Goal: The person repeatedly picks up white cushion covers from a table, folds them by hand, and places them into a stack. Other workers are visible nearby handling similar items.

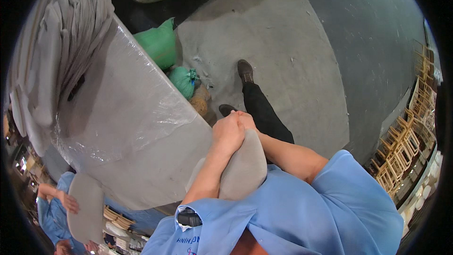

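Observation:
A light grey padded cushion [244, 167] leans against my blue shirt, between my forearms. My left hand [228, 133] is closed at its far end, knuckles up. Right beside it, touching it, my right hand [246, 120] is closed at the same end. The fingertips of both hands are hidden, so the exact grip under the edge does not show. Part of another pale grey padded piece [194, 172] shows beyond my left forearm, by the table edge.
A grey table [127, 146] with plastic film along its edge lies to my left, bearing piled grey covers [71, 33]. Beside it on the floor are a green sack [158, 45] and a tied green bag [183, 81]. At lower left a co-worker holds a grey panel [86, 208]. Wooden frames [396, 146] stand right.

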Motion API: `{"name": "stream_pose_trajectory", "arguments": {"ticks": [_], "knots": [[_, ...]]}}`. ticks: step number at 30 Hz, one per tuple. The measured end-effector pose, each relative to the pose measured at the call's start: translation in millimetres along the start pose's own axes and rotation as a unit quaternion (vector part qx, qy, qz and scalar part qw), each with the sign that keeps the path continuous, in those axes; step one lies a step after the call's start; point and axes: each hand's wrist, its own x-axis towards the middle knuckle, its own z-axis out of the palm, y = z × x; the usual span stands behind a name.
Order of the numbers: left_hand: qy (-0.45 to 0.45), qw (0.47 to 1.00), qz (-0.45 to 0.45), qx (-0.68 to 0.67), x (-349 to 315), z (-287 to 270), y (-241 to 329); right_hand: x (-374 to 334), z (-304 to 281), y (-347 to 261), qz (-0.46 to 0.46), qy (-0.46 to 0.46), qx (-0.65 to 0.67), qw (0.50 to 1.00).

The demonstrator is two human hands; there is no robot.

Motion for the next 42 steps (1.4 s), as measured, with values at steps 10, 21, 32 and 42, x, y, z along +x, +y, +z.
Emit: {"name": "stream_pose_trajectory", "arguments": {"ticks": [10, 21, 32, 42], "knots": [[-0.014, 0.998, -0.012, 0.066, -10.8, -18.2, 2.3, 19.4, 14.7, 24.0, 0.007, 0.002, -0.064, 0.998], [-0.026, 0.994, -0.05, 0.092, -11.7, -18.7, 6.3, -77.1, -37.8, -48.4, -0.21, -0.026, 0.21, 0.955], [0.079, 0.95, -0.114, -0.279, -30.6, -40.0, 11.8, -110.3, -14.7, -34.3, -0.234, -0.139, 0.218, 0.937], [0.11, 0.949, -0.065, -0.288, -103.9, -46.9, -36.0, -88.9, 1.3, -18.6, -0.144, -0.21, 0.199, 0.946]]}}
